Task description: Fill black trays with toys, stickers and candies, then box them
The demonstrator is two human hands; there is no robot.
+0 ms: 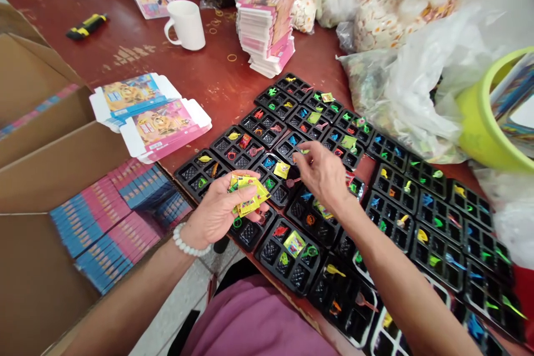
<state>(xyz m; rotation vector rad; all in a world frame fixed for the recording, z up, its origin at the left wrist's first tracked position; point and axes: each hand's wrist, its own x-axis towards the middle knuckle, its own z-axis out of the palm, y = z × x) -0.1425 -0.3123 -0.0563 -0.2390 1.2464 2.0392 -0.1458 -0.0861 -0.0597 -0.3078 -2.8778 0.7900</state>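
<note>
In my left hand (214, 206), which wears a pale bead bracelet (186, 242), several small yellow packets (252, 196) are held in a loose bunch. My right hand (324, 173) hovers over the black compartment trays, thumb and fingertips drawn together; a yellow-green bit shows beside them, but whether it is held I cannot tell. Just below those fingers, a yellow packet (281, 169) lies in one tray. Another tray (273, 258) near the table's front edge contains a green-and-yellow packet (294, 243) and small red and green plastic toys.
Rows of trays reach far right. Flattened printed boxes (161, 125) lie at left, above a carton (37, 192) packed with pink and blue boxes. Behind stand a white mug (187, 25), a cutter (87, 26), a stack of printed boxes (267, 25), plastic bags (411, 89) and a lime-green bucket (479, 111).
</note>
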